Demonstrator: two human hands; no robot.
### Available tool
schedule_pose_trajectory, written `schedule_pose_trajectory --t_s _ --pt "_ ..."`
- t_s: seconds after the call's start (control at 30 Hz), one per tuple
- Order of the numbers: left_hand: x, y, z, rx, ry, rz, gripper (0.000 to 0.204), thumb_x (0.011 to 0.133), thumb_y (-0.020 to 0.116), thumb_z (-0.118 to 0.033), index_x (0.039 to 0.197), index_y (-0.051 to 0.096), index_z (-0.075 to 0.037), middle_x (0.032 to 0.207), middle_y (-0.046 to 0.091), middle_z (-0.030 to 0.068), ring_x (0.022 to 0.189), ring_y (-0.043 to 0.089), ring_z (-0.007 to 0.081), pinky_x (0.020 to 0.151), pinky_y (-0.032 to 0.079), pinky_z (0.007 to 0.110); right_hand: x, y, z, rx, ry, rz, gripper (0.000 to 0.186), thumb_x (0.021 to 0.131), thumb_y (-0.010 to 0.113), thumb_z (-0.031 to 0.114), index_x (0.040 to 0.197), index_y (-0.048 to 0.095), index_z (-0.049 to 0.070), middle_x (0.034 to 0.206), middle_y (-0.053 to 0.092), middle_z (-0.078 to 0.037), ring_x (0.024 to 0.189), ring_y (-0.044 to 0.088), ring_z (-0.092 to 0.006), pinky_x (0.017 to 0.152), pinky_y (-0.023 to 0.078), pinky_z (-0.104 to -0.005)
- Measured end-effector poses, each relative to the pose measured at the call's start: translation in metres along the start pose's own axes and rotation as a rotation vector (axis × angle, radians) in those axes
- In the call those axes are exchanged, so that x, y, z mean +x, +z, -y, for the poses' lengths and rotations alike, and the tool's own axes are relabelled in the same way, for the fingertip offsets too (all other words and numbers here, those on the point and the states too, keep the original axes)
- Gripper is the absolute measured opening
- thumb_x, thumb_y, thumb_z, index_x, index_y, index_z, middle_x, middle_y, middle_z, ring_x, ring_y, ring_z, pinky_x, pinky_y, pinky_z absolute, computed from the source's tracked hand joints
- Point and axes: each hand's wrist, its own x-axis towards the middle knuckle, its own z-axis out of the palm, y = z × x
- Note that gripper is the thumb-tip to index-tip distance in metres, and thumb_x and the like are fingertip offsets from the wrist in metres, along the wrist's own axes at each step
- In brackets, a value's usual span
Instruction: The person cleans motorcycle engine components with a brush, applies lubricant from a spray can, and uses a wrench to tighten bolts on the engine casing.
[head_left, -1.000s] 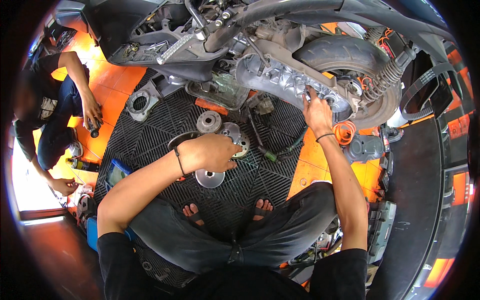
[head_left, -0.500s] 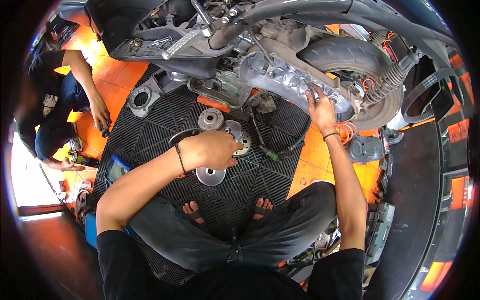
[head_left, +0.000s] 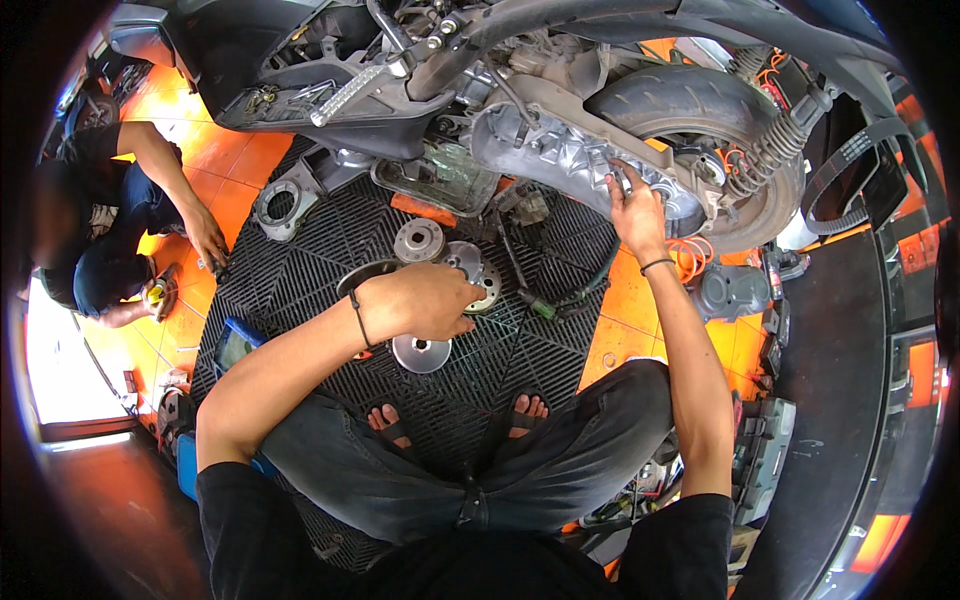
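My left hand (head_left: 432, 303) is closed over a group of round metal drive parts on the mat; its curled fingertips are hidden, so what they grip does not show. Beside its fingers lies a steel disc with holes (head_left: 486, 288), and just beyond it a round hub plate (head_left: 419, 240). A shiny disc (head_left: 421, 353) rests nearer to me. My right hand (head_left: 637, 212) reaches up to the opened drive case (head_left: 560, 150) of a scooter. Its fingers are apart at the ribbed metal inside, next to the rear wheel (head_left: 690, 105).
A black ribbed mat (head_left: 300, 260) covers the orange tiles. A drive belt (head_left: 850, 175) hangs at the right, above a grey cover (head_left: 735, 292). A metal housing (head_left: 285, 205) and a tray-like cover (head_left: 440, 178) lie ahead. Another person's hand (head_left: 210, 245) is at the left.
My right hand has shifted slightly at the case and its fingers have spread. My left hand stays in place. The other person's lower hand has drawn in with a yellow-marked object.
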Motion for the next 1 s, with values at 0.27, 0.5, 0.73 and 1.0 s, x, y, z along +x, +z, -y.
schedule_pose_trajectory --t_s 0.27,0.5,0.73,1.0 --pt "0.002 -0.001 0.000 0.002 0.005 0.006 0.048 0.089 0.068 -0.030 0.127 0.062 -0.001 0.100 0.070 0.0226 0.097 0.068 0.0388 0.087 0.053 0.046 0.001 -0.003 0.010 0.002 0.007 0.010 0.037 0.099 0.056 0.039 0.133 0.059 0.024 0.094 0.070 -0.028 0.099 0.065 -0.0495 0.086 0.050 -0.0585" --pt "0.003 0.003 0.002 0.020 0.012 -0.015 0.046 0.089 0.067 -0.030 0.126 0.063 -0.002 0.099 0.070 0.0222 0.097 0.068 0.0391 0.086 0.053 0.047 0.002 -0.001 0.019 -0.042 -0.023 -0.012 0.036 0.099 0.057 0.038 0.132 0.060 0.024 0.088 0.069 -0.028 0.094 0.065 -0.0499 0.083 0.051 -0.0572" --pt "0.000 0.002 0.001 -0.005 0.016 -0.019 0.045 0.089 0.067 -0.028 0.125 0.063 -0.001 0.098 0.070 0.0234 0.098 0.068 0.0394 0.087 0.054 0.047 0.003 0.006 0.013 -0.075 -0.053 -0.059 0.036 0.099 0.058 0.037 0.132 0.061 0.023 0.074 0.067 -0.025 0.086 0.067 -0.0462 0.082 0.051 -0.0534" --pt "-0.004 0.001 0.001 0.014 0.015 -0.033 0.044 0.089 0.066 -0.028 0.122 0.064 0.000 0.095 0.071 0.0233 0.097 0.068 0.0391 0.086 0.054 0.047 -0.002 -0.007 0.005 -0.105 0.055 0.010 0.041 0.099 0.056 0.038 0.137 0.056 0.024 0.098 0.069 -0.029 0.100 0.064 -0.0503 0.087 0.051 -0.0571"
